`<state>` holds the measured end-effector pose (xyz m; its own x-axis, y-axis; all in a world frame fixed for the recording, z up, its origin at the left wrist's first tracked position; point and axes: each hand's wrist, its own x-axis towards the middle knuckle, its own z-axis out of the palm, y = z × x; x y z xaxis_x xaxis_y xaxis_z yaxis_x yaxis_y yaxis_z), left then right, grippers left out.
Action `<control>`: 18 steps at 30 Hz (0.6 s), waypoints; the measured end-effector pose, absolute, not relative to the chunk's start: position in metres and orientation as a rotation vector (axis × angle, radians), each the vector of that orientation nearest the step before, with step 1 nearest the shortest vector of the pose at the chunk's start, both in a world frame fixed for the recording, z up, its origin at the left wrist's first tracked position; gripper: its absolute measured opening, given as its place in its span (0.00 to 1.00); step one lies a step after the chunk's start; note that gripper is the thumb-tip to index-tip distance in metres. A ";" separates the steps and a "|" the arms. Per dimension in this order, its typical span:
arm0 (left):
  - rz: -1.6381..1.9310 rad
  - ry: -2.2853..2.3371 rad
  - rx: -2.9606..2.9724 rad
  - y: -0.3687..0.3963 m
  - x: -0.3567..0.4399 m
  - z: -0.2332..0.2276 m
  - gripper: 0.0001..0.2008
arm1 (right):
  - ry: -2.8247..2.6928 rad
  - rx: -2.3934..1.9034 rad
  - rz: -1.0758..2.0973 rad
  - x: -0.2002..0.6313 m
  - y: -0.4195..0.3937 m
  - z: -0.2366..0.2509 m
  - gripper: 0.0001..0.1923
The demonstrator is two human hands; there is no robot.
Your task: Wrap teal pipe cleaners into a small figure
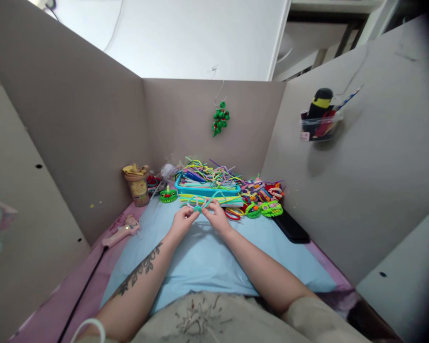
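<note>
Both my hands meet over the light blue mat [200, 257], pinching a teal pipe cleaner piece [200, 202] bent into loops. My left hand [181, 221] grips its left side and my right hand [216, 217] grips its right side. Just beyond them stands a blue tray [207, 189] heaped with colourful pipe cleaners [209, 174].
Cardboard walls enclose the desk on three sides. A yellow cup [137, 185] and a pink glue gun [123, 232] lie at the left. Finished green and pink pipe cleaner figures [264, 202] and a black phone [291, 227] sit at the right. A green ornament [220, 119] hangs on the back wall.
</note>
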<state>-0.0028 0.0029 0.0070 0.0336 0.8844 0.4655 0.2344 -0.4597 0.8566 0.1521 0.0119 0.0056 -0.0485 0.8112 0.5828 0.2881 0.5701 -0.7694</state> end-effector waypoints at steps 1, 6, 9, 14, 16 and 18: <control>1.456 1.137 1.721 0.003 -0.004 0.007 0.14 | -1.613 -0.944 0.545 0.153 0.012 0.006 0.10; 1.433 1.196 1.588 0.004 -0.011 0.010 0.16 | -1.493 -1.008 0.382 0.169 0.015 0.015 0.15; 1.460 1.226 1.468 0.006 -0.015 0.013 0.18 | -1.421 -1.058 0.219 0.187 0.024 0.018 0.10; 1.447 1.212 1.417 0.008 -0.016 0.012 0.19 | -1.637 -1.142 0.067 0.209 0.043 0.007 0.14; 1.426 1.201 1.459 0.009 -0.016 0.010 0.18 | -1.650 -1.163 0.059 0.212 0.048 0.002 0.12; 1.413 1.196 1.511 0.010 -0.017 0.009 0.17 | -1.633 -1.144 0.076 0.212 0.048 0.001 0.09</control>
